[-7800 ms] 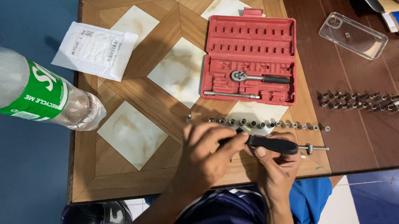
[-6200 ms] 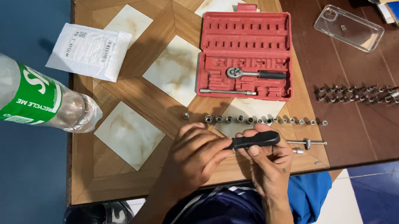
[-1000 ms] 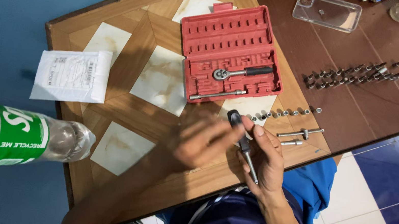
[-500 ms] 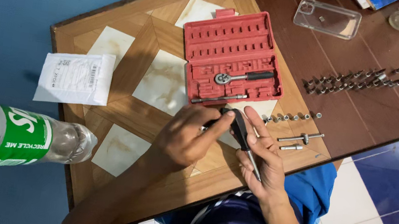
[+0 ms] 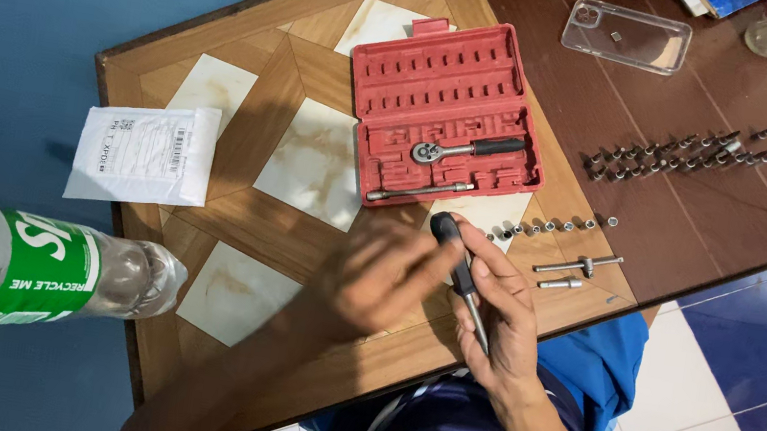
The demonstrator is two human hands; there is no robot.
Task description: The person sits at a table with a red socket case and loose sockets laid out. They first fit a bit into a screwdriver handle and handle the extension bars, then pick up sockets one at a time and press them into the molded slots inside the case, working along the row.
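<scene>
My right hand (image 5: 501,312) holds a black-handled screwdriver (image 5: 458,267) with its metal shaft pointing down toward me. My left hand (image 5: 374,274) is blurred just left of the handle, fingers loosely curled near its top; whether it touches the handle I cannot tell. Behind the hands lies an open red tool case (image 5: 444,115) with a ratchet (image 5: 456,149) and an extension bar (image 5: 418,191) in it. A row of small sockets (image 5: 548,227) runs right of the case's lower corner.
Two metal bars (image 5: 577,266) lie near the table's front edge. Several bits (image 5: 676,155) lie in rows on the dark table, with a clear phone case (image 5: 626,36) behind them. A white packet (image 5: 147,155) and a plastic bottle (image 5: 21,269) are at left.
The screwdriver went from lying level across both hands to standing on end in my right hand. My left hand has slid off to the left. The view has shifted a little.
</scene>
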